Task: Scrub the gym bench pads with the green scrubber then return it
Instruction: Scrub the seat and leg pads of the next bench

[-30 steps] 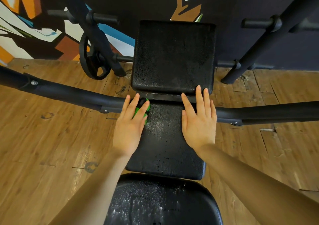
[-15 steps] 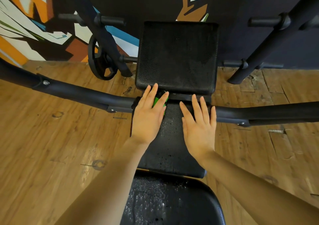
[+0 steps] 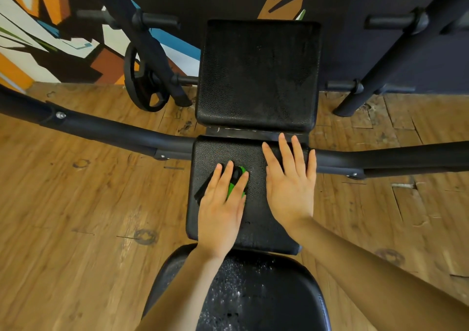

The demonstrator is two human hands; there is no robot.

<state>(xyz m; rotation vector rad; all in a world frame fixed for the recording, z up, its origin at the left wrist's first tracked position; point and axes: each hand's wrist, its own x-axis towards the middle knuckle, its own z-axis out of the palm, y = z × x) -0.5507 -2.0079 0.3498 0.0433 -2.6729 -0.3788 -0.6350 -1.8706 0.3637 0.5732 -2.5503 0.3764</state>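
The bench has three black pads in a row: a far pad [image 3: 256, 76], a middle pad [image 3: 220, 150] and a near rounded pad [image 3: 253, 295] speckled with white droplets. The green scrubber [image 3: 232, 188], green and black, lies on the left half of the middle pad. My left hand [image 3: 220, 214] presses flat on top of it with straight fingers, hiding most of it. My right hand [image 3: 289, 188] rests flat, fingers spread, on the right half of the same pad, its fingertips near the pad's far edge.
Black padded bars [image 3: 114, 130] reach out left and right from the bench at the middle pad's far end. A weight plate [image 3: 144, 84] leans on a black rack post at the back left. Another rack post [image 3: 380, 69] stands back right. The floor is wood.
My left hand has slid the scrubber from the middle pad's far edge back toward me. My right hand has stayed flat on the pad's right side.
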